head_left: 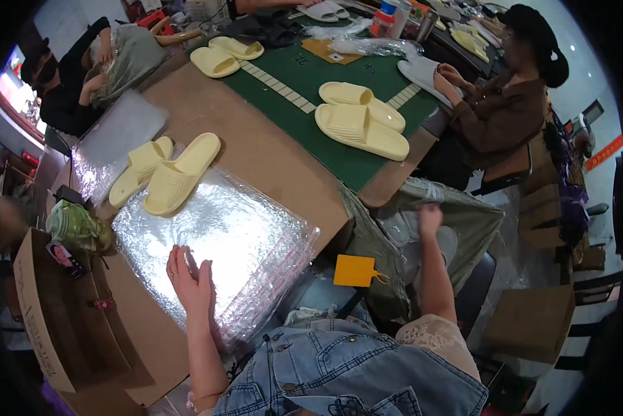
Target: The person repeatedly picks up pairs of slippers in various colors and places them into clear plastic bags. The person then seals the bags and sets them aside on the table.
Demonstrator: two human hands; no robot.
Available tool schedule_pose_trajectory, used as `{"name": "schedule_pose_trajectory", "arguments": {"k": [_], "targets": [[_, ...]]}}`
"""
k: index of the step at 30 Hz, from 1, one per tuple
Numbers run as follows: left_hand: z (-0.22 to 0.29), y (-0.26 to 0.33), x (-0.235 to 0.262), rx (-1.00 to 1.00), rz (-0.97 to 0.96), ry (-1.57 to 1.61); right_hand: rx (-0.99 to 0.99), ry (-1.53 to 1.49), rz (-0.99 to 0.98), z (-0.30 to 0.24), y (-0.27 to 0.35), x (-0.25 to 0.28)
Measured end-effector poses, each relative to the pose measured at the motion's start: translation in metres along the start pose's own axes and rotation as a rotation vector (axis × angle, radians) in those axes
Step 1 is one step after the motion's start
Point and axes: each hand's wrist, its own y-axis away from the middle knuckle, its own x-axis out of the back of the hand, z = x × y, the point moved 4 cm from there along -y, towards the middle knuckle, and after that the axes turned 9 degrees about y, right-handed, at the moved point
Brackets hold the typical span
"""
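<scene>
My left hand (pixel 190 276) lies with its fingers stretched out on a stack of clear plastic bags (pixel 249 236), holding nothing. At the far end of that stack is a pair of pale yellow slippers, the left slipper (pixel 139 170) beside the right slipper (pixel 181 175). Over an open green-grey woven sack (pixel 474 215) to my right hovers my right hand (pixel 430 218). It is blurred, and its fingers cannot be made out. White slippers (pixel 446 243) lie inside the sack, partly hidden by my forearm.
More yellow slippers (pixel 360 128) sit on the green board (pixel 273 111). A person (pixel 509 104) at the right handles a white slipper (pixel 422 76); another person (pixel 68 97) sits at the far left. A cardboard box (pixel 44 312) stands at the near left. A yellow tag (pixel 353 270) hangs before me.
</scene>
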Motion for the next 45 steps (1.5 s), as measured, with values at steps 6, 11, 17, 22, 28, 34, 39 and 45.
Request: {"name": "schedule_pose_trajectory", "arguments": {"k": [6,11,17,22,28,34,39,45], "targets": [[0.004,0.002,0.003,0.017,0.024,0.034,0.375,-0.317,0.506,-0.153,0.034,0.085],[-0.001,0.002,0.001,-0.016,0.041,-0.004,0.839,0.131,0.183,-0.293,0.0,0.026],[-0.003,0.001,0.004,0.017,0.044,0.0,0.601,0.267,-0.286,-0.372,-0.045,-0.101],[-0.006,0.004,0.0,0.01,0.052,0.009,0.705,0.542,-0.122,-0.403,0.003,-0.099],[-0.006,0.004,-0.001,-0.039,0.005,-0.02,0.911,0.428,-0.077,-0.377,0.113,-0.056],[0.031,0.021,0.02,-0.066,-0.418,-0.085,0.857,0.345,-0.131,-0.354,0.146,-0.047],[0.029,0.047,0.012,-0.117,-0.36,-0.067,0.737,0.154,-0.272,-0.356,0.149,-0.041],[0.03,0.047,-0.026,-0.11,-0.105,-0.004,0.762,-0.33,-0.3,-0.345,0.162,-0.019]]}}
